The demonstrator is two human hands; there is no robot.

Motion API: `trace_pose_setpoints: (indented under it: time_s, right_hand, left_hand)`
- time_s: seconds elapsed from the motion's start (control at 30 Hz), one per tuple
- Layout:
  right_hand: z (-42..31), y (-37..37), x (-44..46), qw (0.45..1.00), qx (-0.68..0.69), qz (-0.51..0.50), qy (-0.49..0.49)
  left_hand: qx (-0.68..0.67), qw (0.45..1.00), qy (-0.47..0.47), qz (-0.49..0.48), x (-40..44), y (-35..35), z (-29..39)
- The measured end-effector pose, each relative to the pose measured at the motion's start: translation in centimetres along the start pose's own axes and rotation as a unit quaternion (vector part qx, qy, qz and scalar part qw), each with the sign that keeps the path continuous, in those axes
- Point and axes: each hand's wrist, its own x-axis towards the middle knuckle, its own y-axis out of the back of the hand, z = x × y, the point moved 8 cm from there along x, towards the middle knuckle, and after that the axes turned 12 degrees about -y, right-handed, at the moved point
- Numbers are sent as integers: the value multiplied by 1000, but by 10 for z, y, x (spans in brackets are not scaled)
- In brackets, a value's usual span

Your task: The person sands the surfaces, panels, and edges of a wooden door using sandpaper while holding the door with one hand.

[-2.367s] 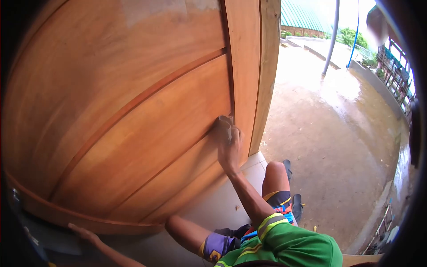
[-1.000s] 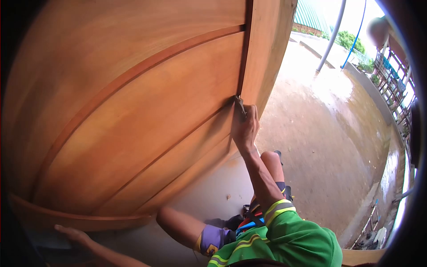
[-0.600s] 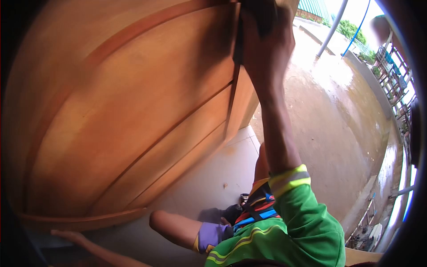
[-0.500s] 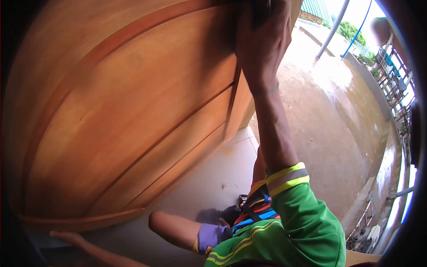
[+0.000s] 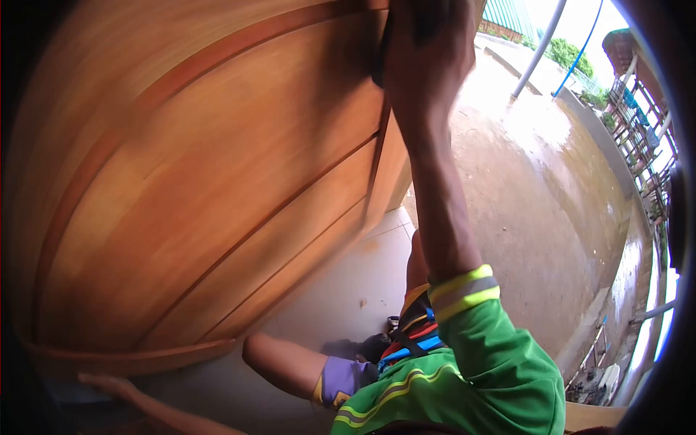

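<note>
A large orange-brown wooden panel door [image 5: 217, 181] with darker trim strips fills the left side of the head view. At the top, my right hand [image 5: 428, 69] is closed at the panel's edge, around something dark that I cannot make out. The top of the frame cuts off part of its fingers, and a shadow falls on the wood beside it. Low on the left, my left hand [image 5: 107, 385] is stretched out near the panel's bottom rail, fingers extended and holding nothing visible. Whether it touches the rail cannot be told.
Pale floor tiles [image 5: 362, 272] lie under the panel, with small debris on them. To the right is wet brown ground [image 5: 544, 210], with a grey pole [image 5: 538, 51], a blue line [image 5: 580, 54] and a cluttered rack [image 5: 641, 138]. My bent knee [image 5: 264, 351] is below the panel.
My right hand and forearm have shifted slightly left, and more of the dark thing shows at the hand's left side. The left hand has hardly moved.
</note>
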Motion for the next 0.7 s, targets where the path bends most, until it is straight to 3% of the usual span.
trace_pose_setpoints:
  time_s: [0.07,0.1,0.23,0.3,0.33,0.4,0.5,0.57,0.63,0.7]
  right_hand:
    - [20,-17,13,991,-17,-60,-116]
    - [20,-12,-2,997,-68,1,-26]
    - [90,15,-150,977,-135,-140,-92]
    - [123,36,-219,941,-142,-220,-215]
    - [121,40,-223,919,-173,-278,-217]
    - [118,51,-190,938,-6,-184,-292]
    - [37,40,-49,969,29,-114,-216]
    - [28,5,-1,989,35,-102,-102]
    - [40,-9,-7,982,19,-103,-156]
    - [50,2,-61,986,-18,-103,-127]
  left_hand:
    - [0,1000,-4,-3,3,0,0]
    - [1,1000,-6,-3,4,3,0]
    - [-2,1000,-6,-13,5,6,-5]
    - [-3,1000,-12,-22,6,9,-8]
    - [-4,1000,-14,-22,6,9,-6]
    - [1,999,-17,-27,7,11,-1]
    - [-12,1000,24,-14,-16,1,32]
    - [-26,1000,2,-7,-8,1,20]
    - [-27,1000,-15,-7,7,6,-3]
    - [-18,1000,-3,-6,12,11,-20]
